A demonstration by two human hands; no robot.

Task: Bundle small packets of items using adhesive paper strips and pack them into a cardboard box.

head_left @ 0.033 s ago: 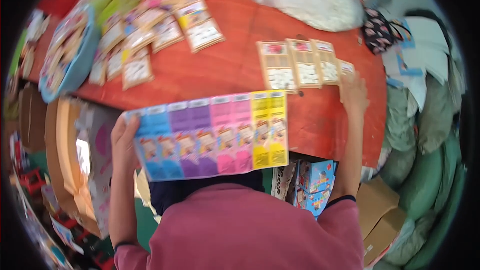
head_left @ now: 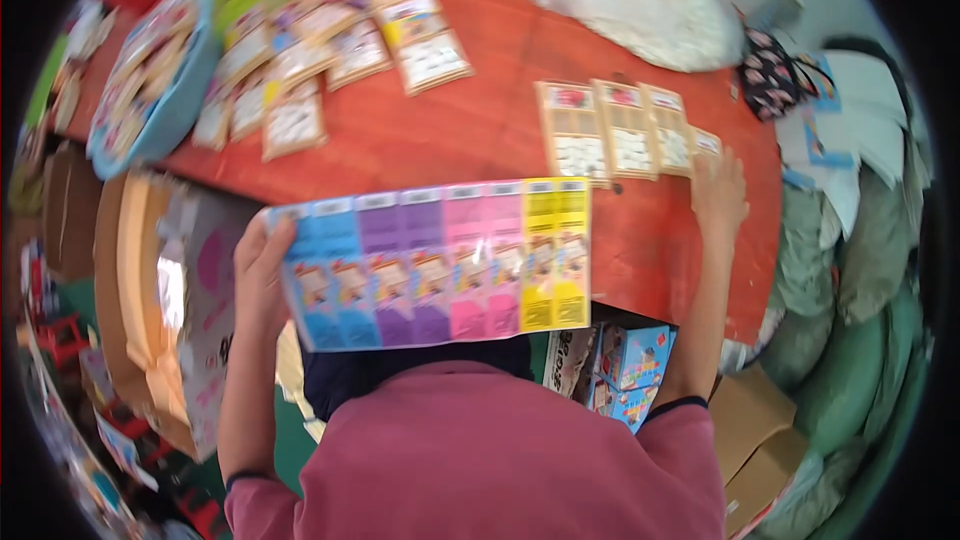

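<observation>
My left hand (head_left: 263,265) pinches the left edge of a printed sheet (head_left: 465,260), thumb on its face. Blue, purple, pink and yellow strips with small pictures run across the sheet, which hangs over the table's front edge. To the right, my right hand (head_left: 720,195) lies with fingers stretched out over the last of a row of flat wooden trays, covering most of that end tray (head_left: 706,143). Three other trays in the row show more fully: the left tray (head_left: 575,135), the middle tray (head_left: 628,130) and the third tray (head_left: 667,130), with white pieces in their lower parts.
Several similar packs (head_left: 425,40) are heaped at the back left of the red table (head_left: 480,110), beside a blue basket (head_left: 180,100). A clear bag of white pieces (head_left: 650,15) sits at the back. Cardboard boxes (head_left: 755,430) and green sacks (head_left: 865,340) stand right of me.
The whole view has shifted slightly, so the table things appear a little further right. My left hand keeps the sheet, and my right hand stays at the end tray.
</observation>
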